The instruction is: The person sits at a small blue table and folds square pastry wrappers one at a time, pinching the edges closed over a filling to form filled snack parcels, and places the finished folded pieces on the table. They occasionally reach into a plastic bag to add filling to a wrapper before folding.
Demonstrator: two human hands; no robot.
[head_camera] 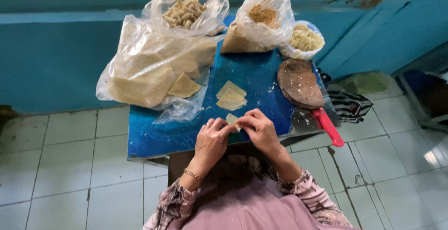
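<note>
Four clear plastic bags [154, 66] of pale food sit far on the table. One round wooden board [299, 83] and one red-handled knife [326, 125] lie right. Two hands [212, 139] are near.

Light is reading as soft, diffuse daylight; overall exposure is sitting at medium, with no harsh shadows. A bright strip is showing along the top edge of the frame. White glare is catching on the clear plastic bags [154, 66] at upper centre and upper left, and a milder sheen is lying across the blue table [252, 78]. A small bright reflection is glinting off the floor tiles [431, 157] at lower right. The right edge is falling into darker shade. Wide-angle distortion is bending the tile lines and the wall edge toward the corners. The centre is staying fairly sharp; fine detail is softening toward the margins, and slight compression smear is showing on the sleeves [322, 197] at the bottom.
</note>
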